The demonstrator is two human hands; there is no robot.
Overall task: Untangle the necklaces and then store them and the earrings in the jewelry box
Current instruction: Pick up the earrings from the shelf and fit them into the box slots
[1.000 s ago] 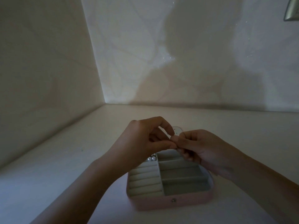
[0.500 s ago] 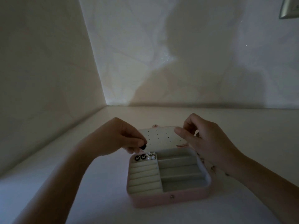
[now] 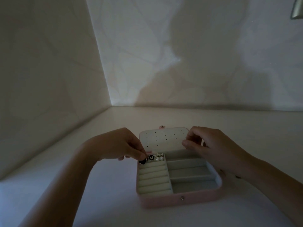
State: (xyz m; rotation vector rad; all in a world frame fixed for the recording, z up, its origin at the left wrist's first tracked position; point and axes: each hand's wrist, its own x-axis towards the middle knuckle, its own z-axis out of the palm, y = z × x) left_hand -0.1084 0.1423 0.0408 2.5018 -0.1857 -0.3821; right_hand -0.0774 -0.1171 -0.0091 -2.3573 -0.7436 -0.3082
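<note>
Earring-stowing step: left hand [image 3: 118,145] pinches a dark earring [image 3: 143,161] over the rear-left slot of the open jewelry box [image 3: 180,200], right hand [image 3: 211,145] curled at the lid [image 3: 164,140] edge (what it holds, can't tell); next, seat it gently.

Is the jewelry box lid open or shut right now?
Open. The jewelry box has its lid tilted back, dotted inner panel and compartments exposed; the right hand pinches the lid's edge.

The left hand [image 3: 118,145] hides the top of a dark earring [image 3: 143,161], and the right hand [image 3: 211,145] covers the right edge of the lid [image 3: 164,139]; whether it pinches anything there is unclear. A grey object [image 3: 297,11] is cut off at the upper right corner.
</note>
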